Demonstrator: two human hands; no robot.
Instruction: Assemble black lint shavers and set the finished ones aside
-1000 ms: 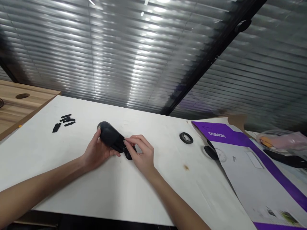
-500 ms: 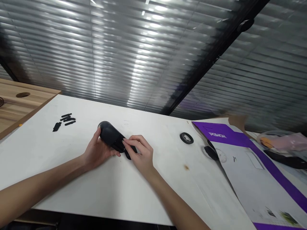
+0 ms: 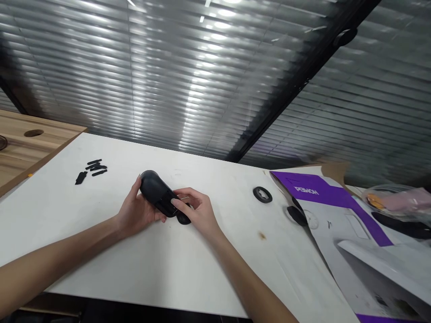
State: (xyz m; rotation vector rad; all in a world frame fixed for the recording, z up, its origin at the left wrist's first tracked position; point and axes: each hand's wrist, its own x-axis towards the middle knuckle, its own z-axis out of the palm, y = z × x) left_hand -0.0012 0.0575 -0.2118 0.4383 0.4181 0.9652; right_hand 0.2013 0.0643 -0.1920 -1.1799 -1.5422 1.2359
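Observation:
A black rounded device [image 3: 154,187] is tilted above the white table [image 3: 134,273], its wide end at the upper left. My left hand [image 3: 136,211] holds it from the left and below, thumb on its edge. My right hand [image 3: 193,208] grips its lower right end, with the thumb on top and the fingers around the far side. A small black round part [image 3: 183,218] shows beneath my right hand; whether it is joined to the device cannot be made out.
Several black strips [image 3: 96,167] lie at the left. A black ring [image 3: 262,194] is right of my hands. At the right are a purple-and-white box [image 3: 323,220], a dark oval piece [image 3: 296,215] and a plastic bag [image 3: 400,199]. Metal blinds [image 3: 161,80] stand behind.
My right hand's thumb and fingers have shifted slightly on the device, showing more of the small round part. A white flap or sheet now appears over the box at the lower right.

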